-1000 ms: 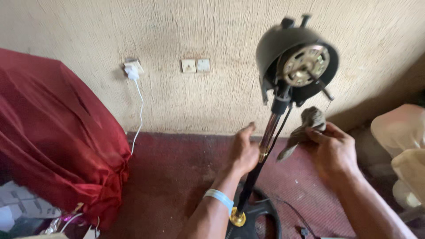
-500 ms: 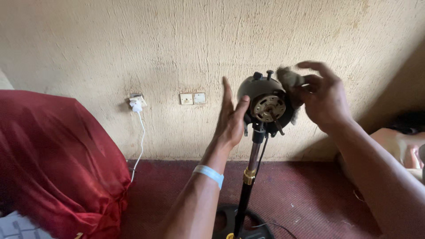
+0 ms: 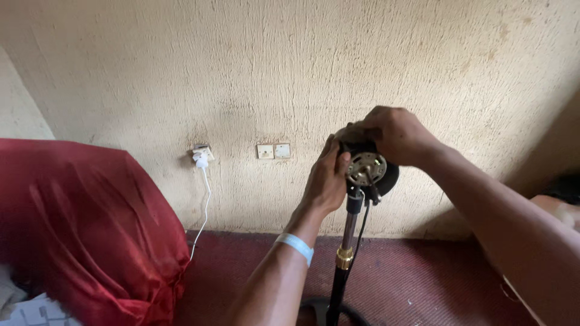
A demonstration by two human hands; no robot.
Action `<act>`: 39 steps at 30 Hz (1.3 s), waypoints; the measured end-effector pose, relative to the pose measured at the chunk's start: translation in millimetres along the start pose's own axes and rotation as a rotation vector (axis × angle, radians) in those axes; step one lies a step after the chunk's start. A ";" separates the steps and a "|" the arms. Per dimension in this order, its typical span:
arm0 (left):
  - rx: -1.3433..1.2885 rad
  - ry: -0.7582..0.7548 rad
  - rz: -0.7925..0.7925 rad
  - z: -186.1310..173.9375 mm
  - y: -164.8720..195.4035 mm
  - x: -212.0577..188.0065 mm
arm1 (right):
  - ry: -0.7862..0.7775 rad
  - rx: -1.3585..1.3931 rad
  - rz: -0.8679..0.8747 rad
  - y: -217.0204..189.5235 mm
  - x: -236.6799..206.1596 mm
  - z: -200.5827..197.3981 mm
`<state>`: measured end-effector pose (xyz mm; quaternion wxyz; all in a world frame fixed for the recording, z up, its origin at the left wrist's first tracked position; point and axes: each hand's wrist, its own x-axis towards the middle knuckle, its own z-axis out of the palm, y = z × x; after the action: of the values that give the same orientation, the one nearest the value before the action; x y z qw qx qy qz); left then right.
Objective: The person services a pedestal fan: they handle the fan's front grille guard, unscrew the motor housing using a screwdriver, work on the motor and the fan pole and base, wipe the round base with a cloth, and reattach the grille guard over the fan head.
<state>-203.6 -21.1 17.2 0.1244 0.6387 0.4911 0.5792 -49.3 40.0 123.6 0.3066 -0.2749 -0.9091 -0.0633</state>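
A black fan motor head (image 3: 370, 170) with a round metal face sits on top of a black upright pole (image 3: 344, 253) with a brass collar. My left hand (image 3: 326, 178) presses against the motor's left side, thumb on the metal face. My right hand (image 3: 396, 134) is curled over the top and back of the motor, and a bit of grey cloth shows under its fingers. A black cable hangs down beside the pole. A pale blue band circles my left wrist (image 3: 295, 246).
A rough beige wall fills the background, with a double switch plate (image 3: 273, 151) and a white charger and cord (image 3: 202, 160) plugged in. A red cloth-covered seat (image 3: 78, 229) stands at the left. Dark red carpet (image 3: 423, 284) covers the floor; the pole's round base (image 3: 314, 308) is at the bottom.
Both hands went up from the pole to the motor head. The right hand now covers the top of the motor, and the left hand rests flat on its side. The view has lifted.
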 end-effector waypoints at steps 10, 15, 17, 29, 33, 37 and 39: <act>0.057 -0.079 -0.038 -6.1 4.5 -2.3 | 0.093 0.354 0.537 6.5 -62.2 6.8; 0.064 -0.081 -0.108 -7.0 -6.9 0.2 | 0.013 0.546 0.732 9.9 -86.5 18.5; 0.082 -0.099 -0.158 -10.8 -8.2 1.1 | -0.001 0.598 0.723 12.6 -92.5 21.1; 0.270 0.095 0.146 -23.1 58.3 15.6 | 0.189 0.865 0.604 39.4 -127.6 -31.4; 0.257 0.063 0.384 19.9 96.4 13.9 | 0.257 0.800 0.658 45.3 -145.4 -68.6; 0.028 -0.105 0.367 93.4 127.9 0.9 | 0.416 0.851 0.665 54.0 -168.3 -99.0; -0.032 -0.204 0.263 130.2 142.5 -7.9 | 0.507 0.867 0.581 60.6 -178.2 -113.7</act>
<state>-21.3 -43.2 77.2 0.1070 0.7509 0.3787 0.5303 160.6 -23.5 106.3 0.6041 -0.3385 -0.6375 0.3377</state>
